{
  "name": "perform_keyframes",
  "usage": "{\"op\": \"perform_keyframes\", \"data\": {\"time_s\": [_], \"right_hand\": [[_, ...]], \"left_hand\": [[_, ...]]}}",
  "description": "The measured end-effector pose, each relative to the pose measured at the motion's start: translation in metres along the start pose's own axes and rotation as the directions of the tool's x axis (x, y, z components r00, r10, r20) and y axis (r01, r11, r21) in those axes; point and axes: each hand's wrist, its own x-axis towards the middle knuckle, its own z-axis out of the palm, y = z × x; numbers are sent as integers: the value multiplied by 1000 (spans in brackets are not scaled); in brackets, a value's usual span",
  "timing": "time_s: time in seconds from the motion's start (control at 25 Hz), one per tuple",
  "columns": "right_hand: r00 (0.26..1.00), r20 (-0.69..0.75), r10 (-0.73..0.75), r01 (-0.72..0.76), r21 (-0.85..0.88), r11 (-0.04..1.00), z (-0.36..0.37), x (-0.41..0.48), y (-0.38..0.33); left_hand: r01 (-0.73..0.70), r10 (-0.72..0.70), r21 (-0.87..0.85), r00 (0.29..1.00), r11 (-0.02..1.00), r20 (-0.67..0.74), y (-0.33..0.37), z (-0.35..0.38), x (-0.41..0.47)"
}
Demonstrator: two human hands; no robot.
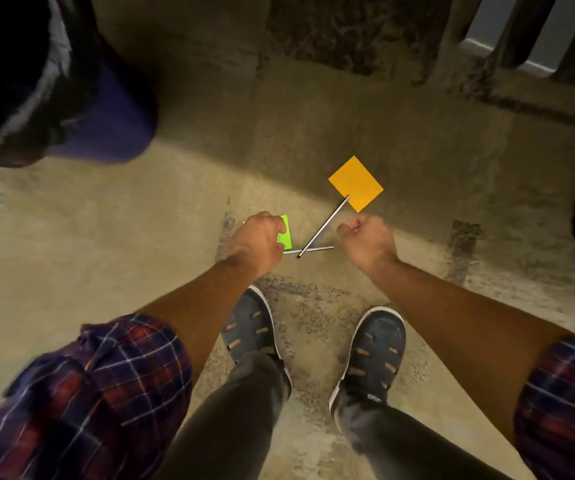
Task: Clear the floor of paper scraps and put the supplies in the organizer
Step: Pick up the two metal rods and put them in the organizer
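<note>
Floor (161, 216) of worn concrete carries the items under inspection. Left hand (256, 239) is closed around a green paper scrap (285, 235), fingers curled over its near edge; whether the scrap is lifted or lying flat cannot be told. Right hand (365, 240) is clenched in a fist, with nothing visible in it. Between the hands, two thin grey sticks (324, 226) lie crossed on the floor; the longer one's far tip touches an orange paper square (356, 183) lying flat beyond the hands. A bin lined with a dark bag (112, 112) stands at the far left. Both shoes (374, 351) are planted below the hands.
</note>
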Motion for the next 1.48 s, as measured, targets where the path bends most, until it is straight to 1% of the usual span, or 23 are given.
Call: {"op": "perform_keyframes", "data": {"time_s": [0.12,0.2,0.36,0.44,0.52,0.6,0.68,0.72,0.76,0.8,0.88,0.92,1.0,1.2,1.28,1.36,1.48], "right_hand": [[999,-17,50,-50,9,999,30,29,-3],[993,-49,107,-106,15,994,46,45,-5],[984,-79,160,-162,-20,987,61,61,-6],[984,-74,164,-166,-22,986,59,61,-1],[987,-79,138,-134,51,990,51,59,5],[988,-111,107,-92,132,987,38,52,9],[988,-150,46,-24,145,989,20,37,12],[986,-163,17,6,141,990,10,25,13],[985,-175,-7,33,145,989,-2,14,11],[982,-184,-33,62,157,986,-16,0,7],[979,-189,-72,108,189,976,-40,-28,-3],[976,-193,-101,141,203,969,-53,-45,-12],[968,-186,-168,211,245,946,-69,-72,-28],[975,-157,-156,211,448,869,-140,-153,-95],[973,-148,-177,229,525,820,-166,-183,-122],[964,-159,-213,266,574,774,-194,-213,-149],[950,-217,-224,311,624,717,-242,-257,-187]], "left_hand": [[-7,-4,116,996,993,95,-3,28,19],[-65,38,189,989,980,141,-3,42,27],[-188,146,326,978,927,147,-7,61,32],[-209,171,381,977,901,131,-8,68,32],[-196,153,383,978,903,140,-5,69,32],[-151,110,321,984,935,142,-2,65,27],[-81,57,207,991,975,118,1,54,16],[-26,14,114,994,993,104,2,49,9],[32,-30,-16,996,999,86,5,41,-1],[86,-76,-160,995,983,66,10,32,-10],[148,-146,-437,989,887,40,27,11,-32],[145,-160,-539,987,830,20,39,-5,-43],[149,-201,-655,980,741,-5,61,-32,-63],[119,-235,-774,971,622,-40,137,-144,-129],[66,-221,-801,972,595,-84,161,-188,-152],[5,-182,-805,975,593,-128,182,-232,-174],[-70,-116,-785,977,615,-178,213,-294,-210]]}}
